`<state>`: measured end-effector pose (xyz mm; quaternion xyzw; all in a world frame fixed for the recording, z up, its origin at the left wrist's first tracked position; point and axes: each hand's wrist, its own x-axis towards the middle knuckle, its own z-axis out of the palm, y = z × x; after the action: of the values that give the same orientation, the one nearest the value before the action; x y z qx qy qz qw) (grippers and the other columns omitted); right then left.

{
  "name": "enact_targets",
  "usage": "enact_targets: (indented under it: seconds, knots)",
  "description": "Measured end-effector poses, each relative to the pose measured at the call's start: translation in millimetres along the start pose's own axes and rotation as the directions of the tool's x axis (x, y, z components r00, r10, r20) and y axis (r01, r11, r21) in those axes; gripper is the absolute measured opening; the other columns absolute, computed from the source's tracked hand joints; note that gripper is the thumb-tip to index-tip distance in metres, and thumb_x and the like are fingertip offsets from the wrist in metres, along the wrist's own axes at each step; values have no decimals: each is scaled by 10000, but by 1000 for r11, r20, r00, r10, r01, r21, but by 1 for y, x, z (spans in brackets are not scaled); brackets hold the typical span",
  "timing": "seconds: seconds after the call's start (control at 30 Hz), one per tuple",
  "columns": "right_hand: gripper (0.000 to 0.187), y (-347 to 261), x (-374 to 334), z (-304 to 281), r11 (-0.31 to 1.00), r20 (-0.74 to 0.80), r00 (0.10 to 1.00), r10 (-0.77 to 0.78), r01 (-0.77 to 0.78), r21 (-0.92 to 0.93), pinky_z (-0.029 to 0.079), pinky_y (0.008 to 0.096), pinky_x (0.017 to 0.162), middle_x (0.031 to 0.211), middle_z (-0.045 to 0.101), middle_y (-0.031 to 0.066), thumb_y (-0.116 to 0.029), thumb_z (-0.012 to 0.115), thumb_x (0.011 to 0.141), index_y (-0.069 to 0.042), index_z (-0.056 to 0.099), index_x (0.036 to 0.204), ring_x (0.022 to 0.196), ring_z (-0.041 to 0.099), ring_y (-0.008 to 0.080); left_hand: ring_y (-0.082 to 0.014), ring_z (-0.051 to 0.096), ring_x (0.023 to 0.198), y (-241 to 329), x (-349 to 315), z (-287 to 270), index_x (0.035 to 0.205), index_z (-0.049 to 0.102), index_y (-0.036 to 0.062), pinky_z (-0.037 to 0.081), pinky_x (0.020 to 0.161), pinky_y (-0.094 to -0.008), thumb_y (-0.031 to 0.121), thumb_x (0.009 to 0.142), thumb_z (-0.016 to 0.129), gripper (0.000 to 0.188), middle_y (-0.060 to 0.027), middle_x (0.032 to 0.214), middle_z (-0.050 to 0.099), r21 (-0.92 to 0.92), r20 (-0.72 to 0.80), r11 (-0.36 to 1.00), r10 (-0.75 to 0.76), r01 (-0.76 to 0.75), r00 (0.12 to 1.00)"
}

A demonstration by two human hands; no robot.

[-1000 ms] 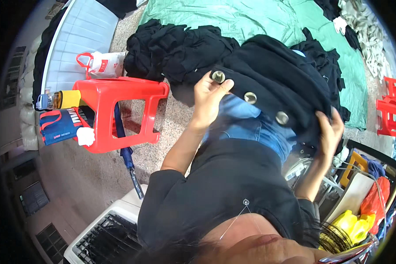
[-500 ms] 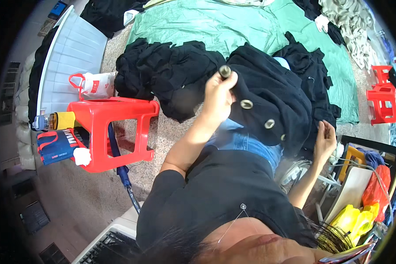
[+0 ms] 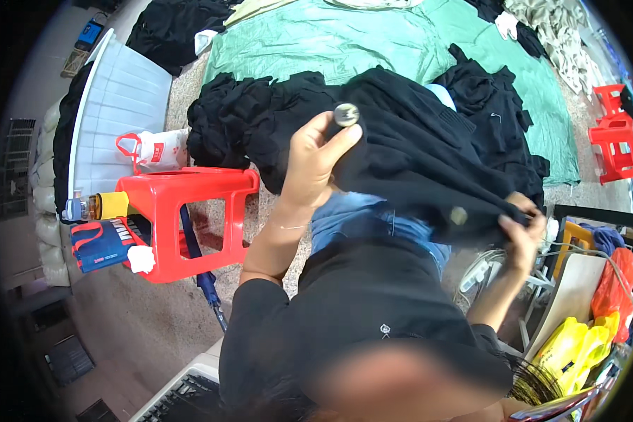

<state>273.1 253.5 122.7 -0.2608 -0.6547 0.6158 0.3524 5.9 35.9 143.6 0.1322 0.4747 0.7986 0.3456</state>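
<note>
A black knitted cardigan (image 3: 408, 151) with large round buttons is draped across my lap. My left hand (image 3: 311, 160) pinches its edge between thumb and fingers, right beside a shiny button (image 3: 346, 114) that faces up. Farther right along the same edge, my right hand (image 3: 524, 232) is closed on the cloth. Between the two hands another button (image 3: 458, 215) shows, blurred. The edge is drawn out between my hands, and folds run along the cloth.
Dark garments (image 3: 250, 116) lie heaped at the left of the cardigan, on and beside a green sheet (image 3: 309, 39). At the left stand a red stool (image 3: 190, 179), a white bag (image 3: 163, 151) and a drink bottle (image 3: 84, 207). A yellow bag (image 3: 573, 352) sits at the lower right.
My right hand has gone from loose beside the cardigan to gripping its edge. My left hand has moved left and turned the button face up. The edge now stretches between both hands.
</note>
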Motion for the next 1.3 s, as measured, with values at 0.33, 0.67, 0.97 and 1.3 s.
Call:
enact_targets:
  seconds: [0.33, 0.67, 0.97, 1.3]
  knots:
    - [110, 25, 35, 53, 832, -31, 962, -272, 219, -510, 458, 216, 650, 856, 662, 44, -3, 703, 869, -29, 716, 975, 766, 587, 80, -82, 633, 886, -60, 6, -4, 1168, 614, -33, 514, 803, -231, 38, 920, 662, 262, -44, 1025, 679, 63, 100, 993, -105, 99, 989]
    - [350, 27, 56, 149, 705, 403, 720, -564, 675, -219, 554, 255, 650, 922, 671, 87, 74, 748, 732, -34, 720, 1064, 761, 689, 178, 0, 523, 801, -54, -1, -5, 1180, 599, -55, 431, 662, -156, 154, 973, 633, 296, 20, 941, 631, 299, 169, 953, -11, -41, 985]
    - [291, 41, 57, 153, 754, 412, 747, -522, 630, -187, 549, 263, 611, 909, 661, 71, 90, 679, 743, -27, 690, 1009, 734, 699, 183, -6, 487, 734, -65, 3, -18, 1179, 561, -79, 424, 633, -179, 138, 979, 615, 300, 21, 818, 584, 356, 162, 934, -80, 18, 984]
    - [47, 64, 48, 164, 977, 293, 935, -199, 211, -9, 434, 234, 625, 793, 601, 42, -36, 675, 900, 6, 693, 908, 705, 555, 96, -98, 615, 844, -83, 10, -23, 1190, 611, -5, 497, 721, -253, 15, 916, 617, 275, -87, 991, 684, 526, 172, 821, 152, -221, 973]
